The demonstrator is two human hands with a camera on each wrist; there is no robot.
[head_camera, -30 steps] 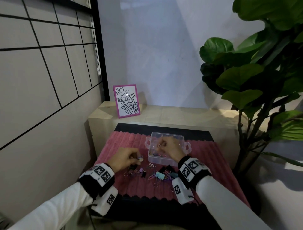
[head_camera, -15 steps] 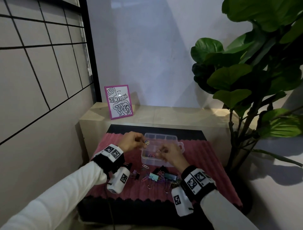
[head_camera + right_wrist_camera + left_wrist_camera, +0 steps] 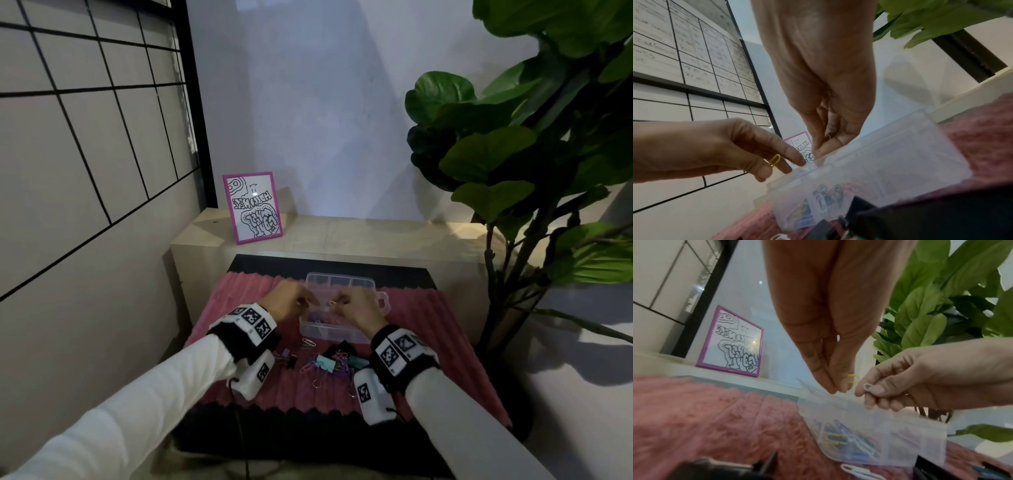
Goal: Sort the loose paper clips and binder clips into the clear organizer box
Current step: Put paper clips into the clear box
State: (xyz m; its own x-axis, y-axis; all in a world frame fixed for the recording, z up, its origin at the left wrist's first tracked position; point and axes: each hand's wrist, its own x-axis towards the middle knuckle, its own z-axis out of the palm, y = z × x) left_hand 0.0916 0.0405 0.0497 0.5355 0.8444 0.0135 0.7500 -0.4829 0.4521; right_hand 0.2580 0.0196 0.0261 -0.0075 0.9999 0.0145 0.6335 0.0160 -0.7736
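Head view: both hands meet above the clear organizer box (image 3: 337,330) on the pink mat (image 3: 442,346), loose clips (image 3: 327,365) piled just before it. Left wrist view: left hand (image 3: 830,331) fingers pinch a yellow paper clip (image 3: 853,379). Right wrist view: right hand (image 3: 824,91) fingers pinched together above the box; the left wrist view shows them holding a white paper clip (image 3: 867,387)

Clear organizer box (image 3: 337,334) holds colored paper clips (image 3: 840,437).
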